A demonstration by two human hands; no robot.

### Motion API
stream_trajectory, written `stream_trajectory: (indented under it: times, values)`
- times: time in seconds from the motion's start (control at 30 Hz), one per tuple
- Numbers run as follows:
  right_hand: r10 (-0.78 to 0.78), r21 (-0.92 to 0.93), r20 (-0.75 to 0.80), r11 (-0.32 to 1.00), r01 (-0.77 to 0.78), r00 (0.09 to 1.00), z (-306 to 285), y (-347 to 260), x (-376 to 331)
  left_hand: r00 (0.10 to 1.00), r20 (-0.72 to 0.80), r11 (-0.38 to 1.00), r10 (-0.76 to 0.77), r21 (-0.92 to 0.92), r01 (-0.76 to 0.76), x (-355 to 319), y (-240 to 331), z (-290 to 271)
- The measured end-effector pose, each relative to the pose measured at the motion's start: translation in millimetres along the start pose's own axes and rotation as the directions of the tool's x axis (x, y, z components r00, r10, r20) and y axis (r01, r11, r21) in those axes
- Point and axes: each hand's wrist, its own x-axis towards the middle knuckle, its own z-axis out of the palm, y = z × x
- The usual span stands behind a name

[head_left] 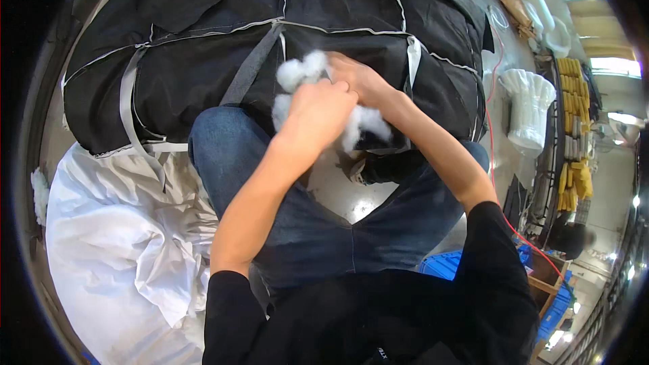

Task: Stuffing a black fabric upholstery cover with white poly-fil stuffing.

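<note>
Both of my hands meet over the near side of a large black padded fabric piece [189, 67] with white-edged seams. Tufts of white fluffy fibre stuffing [303, 71] stick out around them, on the far left side and on the near side. My left hand [319, 109] is closed, its fingers curled into the stuffing. Pressed against it, my right hand [359, 81] is closed as well, with stuffing at its fingertips. The hands hide the spot where the stuffing meets the black fabric. A grey strap [253, 64] lies on the fabric to the left.
On the left, a big white cloth bag [115, 230] lies crumpled beside my knee. A red hose [492, 115] runs down the right side. Farther right are a wrapped white bundle [526, 105], yellow rolls on a rack [573, 115] and a blue crate [441, 265].
</note>
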Motion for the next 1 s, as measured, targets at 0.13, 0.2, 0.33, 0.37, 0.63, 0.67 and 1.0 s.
stream_trajectory:
  times: [0.13, 0.2, 0.33, 0.37, 0.63, 0.67, 1.0]
  values:
    - [0.639, 0.338, -0.025, 0.729, -0.595, 0.769, 10, -6, 53, 0.999, 0.036, 0.999, -0.032, -0.011, 0.032, 4, 4, 4]
    - [0.775, 0.632, 0.037, 0.471, -0.616, 0.630, 4, -25, 61, 0.997, 0.031, 0.997, -0.077, -0.018, 0.078, 0, -2, 2]
    - [0.423, 0.526, 0.018, 0.767, -0.368, 0.906, -13, -10, 17, 0.996, 0.003, 0.993, -0.091, -0.072, 0.091, 10, -5, 0]
    - [0.409, 0.510, 0.090, 0.764, -0.395, 0.908, -29, -18, -4, 0.994, -0.008, 0.992, -0.111, -0.056, 0.111, 6, -9, 1]
    - [0.521, 0.496, -0.260, 0.794, -0.351, 0.813, -63, -141, -36, 0.931, 0.036, 0.709, -0.364, -0.637, 0.302, 19, -10, 13]
    - [0.489, 0.458, -0.341, 0.832, -0.313, 0.803, -57, -157, -25, 0.933, 0.038, 0.717, -0.357, -0.629, 0.300, 16, -12, 26]
    - [0.479, 0.230, -0.588, 0.871, -0.433, 0.652, -67, -135, -56, 0.905, 0.368, -0.200, -0.214, -0.923, 0.328, 17, 12, -21]
